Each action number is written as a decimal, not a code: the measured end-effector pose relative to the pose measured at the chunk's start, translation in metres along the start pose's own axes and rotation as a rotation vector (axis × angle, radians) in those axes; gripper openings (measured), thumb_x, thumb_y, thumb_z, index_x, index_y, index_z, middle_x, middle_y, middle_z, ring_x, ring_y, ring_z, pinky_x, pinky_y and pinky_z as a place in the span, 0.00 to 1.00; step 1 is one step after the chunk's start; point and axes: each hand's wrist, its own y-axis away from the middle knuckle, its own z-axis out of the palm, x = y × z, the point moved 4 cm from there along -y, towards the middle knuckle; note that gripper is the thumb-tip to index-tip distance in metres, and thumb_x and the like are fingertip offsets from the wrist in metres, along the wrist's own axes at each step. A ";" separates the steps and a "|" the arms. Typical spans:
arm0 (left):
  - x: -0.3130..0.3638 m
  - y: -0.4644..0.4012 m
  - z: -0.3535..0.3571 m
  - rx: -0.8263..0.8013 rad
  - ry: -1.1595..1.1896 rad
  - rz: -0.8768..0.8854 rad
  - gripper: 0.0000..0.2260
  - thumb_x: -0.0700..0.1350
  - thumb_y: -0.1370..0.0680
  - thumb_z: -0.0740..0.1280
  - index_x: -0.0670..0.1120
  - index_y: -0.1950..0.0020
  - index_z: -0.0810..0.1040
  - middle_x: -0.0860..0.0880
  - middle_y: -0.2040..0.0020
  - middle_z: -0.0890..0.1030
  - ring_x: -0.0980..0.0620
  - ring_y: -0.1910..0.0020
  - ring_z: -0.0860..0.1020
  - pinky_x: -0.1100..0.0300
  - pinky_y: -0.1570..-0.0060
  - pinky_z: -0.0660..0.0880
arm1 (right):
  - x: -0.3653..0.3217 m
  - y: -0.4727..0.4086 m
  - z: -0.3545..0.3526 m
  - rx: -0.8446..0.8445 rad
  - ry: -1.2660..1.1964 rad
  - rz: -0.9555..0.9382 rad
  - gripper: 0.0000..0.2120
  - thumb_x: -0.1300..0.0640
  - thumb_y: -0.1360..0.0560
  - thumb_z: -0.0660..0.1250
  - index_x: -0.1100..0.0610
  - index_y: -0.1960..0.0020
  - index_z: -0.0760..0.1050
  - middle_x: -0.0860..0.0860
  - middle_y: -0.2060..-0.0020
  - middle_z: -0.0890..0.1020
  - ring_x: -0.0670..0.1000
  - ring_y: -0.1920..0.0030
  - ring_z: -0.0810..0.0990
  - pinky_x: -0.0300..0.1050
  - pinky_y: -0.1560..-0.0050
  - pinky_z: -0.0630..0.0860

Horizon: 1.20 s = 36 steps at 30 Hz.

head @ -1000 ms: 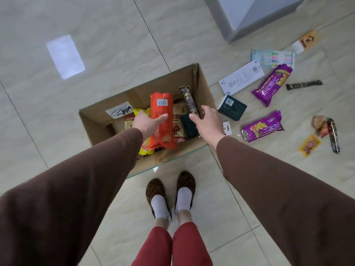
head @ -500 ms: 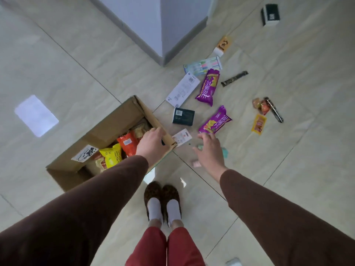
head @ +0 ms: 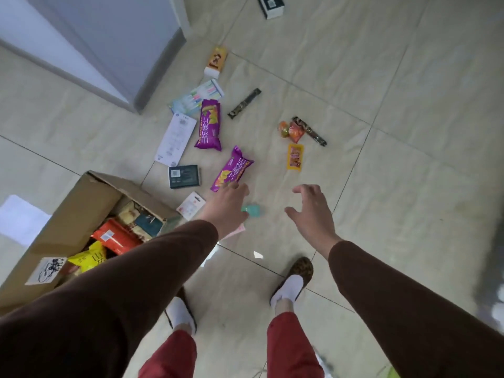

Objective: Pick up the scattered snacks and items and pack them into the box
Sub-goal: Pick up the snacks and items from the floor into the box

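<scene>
Both hands left box (head: 81, 208); left hand (head: 227, 205), right hand (head: 313, 211) spread, empty.

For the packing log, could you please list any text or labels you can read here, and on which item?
Nothing reads for certain.
Two purple snack packs: large yellow characters, too blurred.
Dark box, white card, red pack: barcode labels, too small.
Cardboard box: sticker with black scrawl, illegible.

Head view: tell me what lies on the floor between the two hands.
In the head view, a small teal packet lies between the left hand and right hand, close beside the left; otherwise bare tile.
</scene>
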 end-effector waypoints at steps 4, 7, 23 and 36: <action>0.064 -0.042 0.014 -0.017 -0.010 -0.025 0.22 0.47 0.28 0.73 0.47 0.35 0.74 0.46 0.38 0.76 0.43 0.37 0.73 0.50 0.42 0.73 | 0.063 -0.035 -0.049 -0.008 -0.014 0.006 0.21 0.54 0.25 0.71 0.55 0.35 0.71 0.53 0.36 0.70 0.55 0.38 0.73 0.47 0.44 0.72; 0.106 -0.075 0.016 -0.011 -0.011 -0.052 0.23 0.48 0.27 0.74 0.47 0.34 0.74 0.46 0.39 0.76 0.44 0.38 0.73 0.52 0.45 0.73 | 0.099 -0.062 -0.090 -0.007 -0.008 0.013 0.20 0.54 0.25 0.70 0.53 0.35 0.71 0.52 0.36 0.70 0.54 0.38 0.72 0.47 0.46 0.73; 0.198 -0.274 -0.038 0.081 0.148 -0.188 0.20 0.47 0.27 0.73 0.46 0.37 0.74 0.46 0.40 0.76 0.43 0.41 0.75 0.49 0.46 0.75 | 0.143 -0.267 -0.214 -0.057 0.008 -0.004 0.18 0.54 0.24 0.68 0.53 0.35 0.71 0.52 0.40 0.77 0.55 0.42 0.77 0.49 0.46 0.74; 0.207 -0.452 -0.099 0.182 0.242 -0.468 0.22 0.46 0.27 0.71 0.46 0.34 0.72 0.46 0.38 0.74 0.44 0.37 0.72 0.49 0.47 0.73 | 0.125 -0.509 -0.301 -0.147 0.003 -0.098 0.17 0.56 0.22 0.65 0.54 0.34 0.71 0.52 0.39 0.75 0.55 0.42 0.77 0.54 0.41 0.75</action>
